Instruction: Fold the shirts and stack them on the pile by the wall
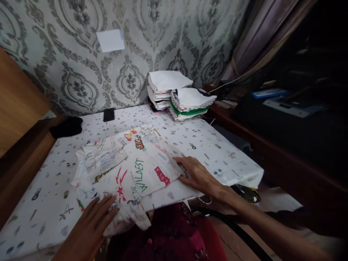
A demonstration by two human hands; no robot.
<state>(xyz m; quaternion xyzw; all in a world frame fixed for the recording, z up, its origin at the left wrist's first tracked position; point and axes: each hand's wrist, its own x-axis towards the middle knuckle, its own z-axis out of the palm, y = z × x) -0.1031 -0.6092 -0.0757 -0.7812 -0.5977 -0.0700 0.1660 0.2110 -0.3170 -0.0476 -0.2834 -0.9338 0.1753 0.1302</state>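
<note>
A white T-shirt point(122, 170) covered in coloured lettering and doodles, "THE WILDEST" among them, lies partly folded on the patterned tablecloth. One part of it hangs over the table's near edge. My left hand point(99, 217) rests on its near left portion, fingers stretched out. At the shirt's right edge is my right hand point(194, 172), its thumb and fingers apart and touching the fabric there. The right fingertips are slightly blurred.
Two stacks of folded clothes, a taller one point(170, 80) and a lower one point(193, 98), stand at the back. A black phone point(109, 114) and a black cloth point(67, 127) lie at the back left. Wooden furniture point(21, 101) borders the left side.
</note>
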